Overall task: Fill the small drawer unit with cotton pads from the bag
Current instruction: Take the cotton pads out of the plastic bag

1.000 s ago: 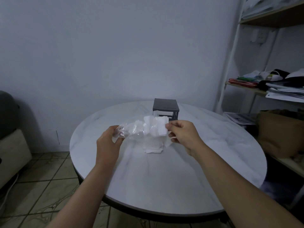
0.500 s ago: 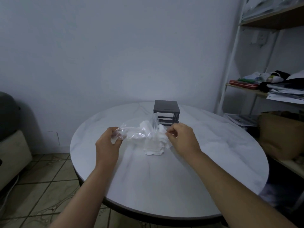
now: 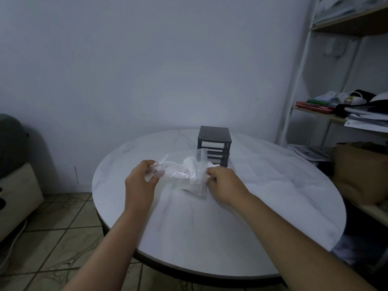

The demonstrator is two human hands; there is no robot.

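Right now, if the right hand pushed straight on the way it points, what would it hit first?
Probably the crumpled clear plastic bag of white cotton pads that the right hand pinches; beyond it, the left hand. Depth is uncertain.

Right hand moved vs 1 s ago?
Yes: right hand has shifted left and down, now below the drawer unit instead of off its right corner, gripping the bag.

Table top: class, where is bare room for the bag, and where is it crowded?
Free: the table between the forearms, and right of the drawer unit. Crowded: the middle, where the left hand and right hand hold the bag.
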